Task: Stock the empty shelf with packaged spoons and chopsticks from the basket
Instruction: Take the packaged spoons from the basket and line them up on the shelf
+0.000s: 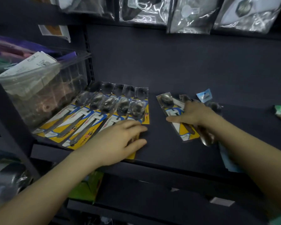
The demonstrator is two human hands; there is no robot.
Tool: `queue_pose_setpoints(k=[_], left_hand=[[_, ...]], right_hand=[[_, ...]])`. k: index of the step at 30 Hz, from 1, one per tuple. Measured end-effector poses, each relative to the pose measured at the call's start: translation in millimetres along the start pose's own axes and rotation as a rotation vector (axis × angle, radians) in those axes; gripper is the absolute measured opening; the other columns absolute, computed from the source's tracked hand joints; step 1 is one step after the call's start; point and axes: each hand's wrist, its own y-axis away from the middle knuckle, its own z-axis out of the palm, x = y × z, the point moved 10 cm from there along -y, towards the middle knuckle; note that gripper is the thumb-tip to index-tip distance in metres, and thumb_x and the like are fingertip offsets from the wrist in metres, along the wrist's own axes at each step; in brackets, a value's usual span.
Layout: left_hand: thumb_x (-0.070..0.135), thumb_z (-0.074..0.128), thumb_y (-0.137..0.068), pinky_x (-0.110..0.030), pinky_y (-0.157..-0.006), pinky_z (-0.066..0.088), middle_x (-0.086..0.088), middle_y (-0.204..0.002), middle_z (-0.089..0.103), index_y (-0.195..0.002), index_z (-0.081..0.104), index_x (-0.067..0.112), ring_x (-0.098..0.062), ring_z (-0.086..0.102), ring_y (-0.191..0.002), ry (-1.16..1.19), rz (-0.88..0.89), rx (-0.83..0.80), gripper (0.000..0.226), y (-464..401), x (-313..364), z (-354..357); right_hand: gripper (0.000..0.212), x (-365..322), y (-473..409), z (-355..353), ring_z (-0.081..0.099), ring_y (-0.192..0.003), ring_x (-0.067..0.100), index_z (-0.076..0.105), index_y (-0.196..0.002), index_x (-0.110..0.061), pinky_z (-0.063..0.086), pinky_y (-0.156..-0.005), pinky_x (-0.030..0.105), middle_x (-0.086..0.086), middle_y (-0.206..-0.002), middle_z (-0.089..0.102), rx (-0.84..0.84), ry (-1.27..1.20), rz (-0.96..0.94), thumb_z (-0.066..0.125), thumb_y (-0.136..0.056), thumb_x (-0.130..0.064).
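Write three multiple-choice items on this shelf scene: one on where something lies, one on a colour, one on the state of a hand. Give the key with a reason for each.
1. Where does the fanned row of spoon packs lie on the shelf?
A. At its left end, beside the clear plastic bin
B. At its right end
C. Hanging from hooks above

2. What colour are the backing cards of those spoon packs?
A. Red and black
B. Yellow, with blue and white
C. Plain green

3. What is the right hand doing?
A. Hanging idle off the shelf
B. Gripping the clear bin
C. Holding a spoon pack against the shelf

Key: 1 A, the row fans out next to the bin at the left. 2 B, yellow card shows under each spoon. 3 C, its thumb and fingers lie across that pack, while the left hand rests on the row.
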Motion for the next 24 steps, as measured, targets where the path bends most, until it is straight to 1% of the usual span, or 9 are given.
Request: queue_pose_setpoints(k=[3,5,7,9,11,15,19,22,24], left_hand=[[0.061,0.017,-0.077,-0.009,-0.098,0.02,0.008,-0.139,0.044,-0.132,0.045,0.026,-0.007,0.039,-0.128,0.056,0.003,0.103,0.071,-14,15,-11],[0.053,0.032,-0.085,-0.013,-0.1,0.027,0.004,-0.135,0.051,-0.13,0.047,0.02,-0.011,0.046,-0.123,0.129,-0.039,0.147,0.058,-31,24,-10],[0.038,0.046,-0.09,-0.024,-0.107,0.032,-0.001,-0.139,0.048,-0.137,0.038,0.015,-0.015,0.045,-0.126,0.311,-0.173,0.099,0.053,-53,27,7],[0.036,0.051,-0.089,-0.032,-0.11,0.031,-0.004,-0.146,0.039,-0.144,0.023,0.013,-0.016,0.039,-0.132,0.581,-0.331,0.014,0.066,-72,33,31],[0.039,0.053,-0.088,-0.031,-0.107,0.035,-0.002,-0.139,0.046,-0.142,0.026,0.011,-0.016,0.044,-0.127,0.761,-0.42,0.018,0.066,-90,47,40],[0.023,0.055,-0.09,-0.027,-0.072,0.058,0.002,-0.087,0.066,-0.101,0.056,0.018,-0.007,0.067,-0.074,1.179,-0.384,0.089,0.012,-117,81,39],[0.019,0.055,-0.09,-0.019,-0.049,0.053,-0.001,-0.079,0.066,-0.091,0.055,0.016,-0.004,0.064,-0.054,1.227,-0.417,0.169,0.003,-123,90,41],[0.024,0.053,-0.091,-0.016,-0.054,0.052,-0.001,-0.084,0.065,-0.085,0.051,0.017,-0.006,0.066,-0.062,1.284,-0.491,0.359,0.009,-122,75,33],[0.024,0.06,-0.085,-0.022,-0.083,0.05,-0.002,-0.11,0.06,-0.109,0.048,0.019,-0.013,0.062,-0.099,0.997,-0.442,0.584,0.027,-118,59,8]], right_hand=[[0.075,-1,-2,-13,0.054,-0.113,0.026,0.051,-0.12,-0.013,0.048,-0.093,0.039,0.004,-0.118,0.06,0.07,-0.067,-0.06,0.066,-0.066,-0.063],[0.039,2,-2,-14,0.058,-0.092,0.022,0.057,-0.093,-0.014,0.049,-0.071,0.03,-0.002,-0.085,0.062,0.05,-0.216,-0.097,0.071,-0.073,-0.044],[0.024,8,2,-19,0.057,-0.071,0.019,0.054,-0.072,-0.012,0.043,-0.055,0.025,-0.001,-0.068,0.057,0.035,-0.38,-0.113,0.072,-0.076,-0.027],[0.011,14,7,-24,0.059,-0.067,0.018,0.061,-0.077,-0.009,0.048,-0.06,0.028,0.004,-0.072,0.062,0.015,-0.659,-0.143,0.069,-0.08,-0.016],[0.004,17,15,-31,0.064,-0.072,0.018,0.065,-0.087,-0.009,0.053,-0.068,0.029,0.005,-0.079,0.066,-0.015,-0.923,-0.212,0.063,-0.085,-0.012],[0.014,18,31,-36,0.067,-0.058,0.006,0.064,-0.086,-0.013,0.057,-0.058,0.02,0.004,-0.079,0.068,-0.129,-1.232,-0.321,0.052,-0.093,-0.013],[0.016,34,39,-41,0.067,-0.069,0.013,0.064,-0.092,-0.012,0.058,-0.067,0.027,0.006,-0.085,0.069,-0.168,-1.34,-0.335,0.049,-0.095,-0.014],[0.013,52,42,-39,0.068,-0.073,0.017,0.065,-0.093,-0.014,0.058,-0.069,0.031,0.005,-0.087,0.07,-0.262,-1.339,-0.326,0.052,-0.093,-0.013],[0.013,62,44,-37,0.069,-0.073,0.016,0.066,-0.094,-0.015,0.057,-0.071,0.031,0.004,-0.088,0.071,-0.341,-1.266,-0.329,0.054,-0.091,-0.011]])
